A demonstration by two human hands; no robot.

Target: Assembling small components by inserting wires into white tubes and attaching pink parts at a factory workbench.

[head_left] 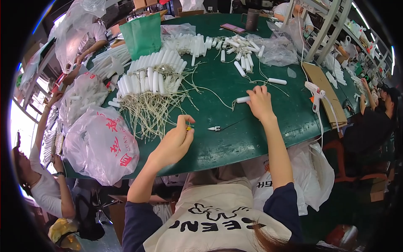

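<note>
My right hand point(261, 103) is closed on one end of a white tube point(242, 100), above the middle of the green table point(235, 147). A thin pale wire trails from that tube toward the left. My left hand point(173, 143) is pinched around a small yellow item point(188, 127), mostly hidden by the fingers, so its kind is unclear. Between my hands lies a small white piece with a pointed tip point(215, 129) and a thin dark wire. Left of it is a large stack of white tubes point(147, 80) with pale wires point(153, 111) hanging toward me.
A white glue gun point(315, 94) rests by a cardboard sheet point(321, 92) at the right. Loose tubes point(239, 47) and a phone point(232, 27) lie farther back. A plastic bag point(98, 145) bulges over the left edge. Other people point(40, 180) work around the table.
</note>
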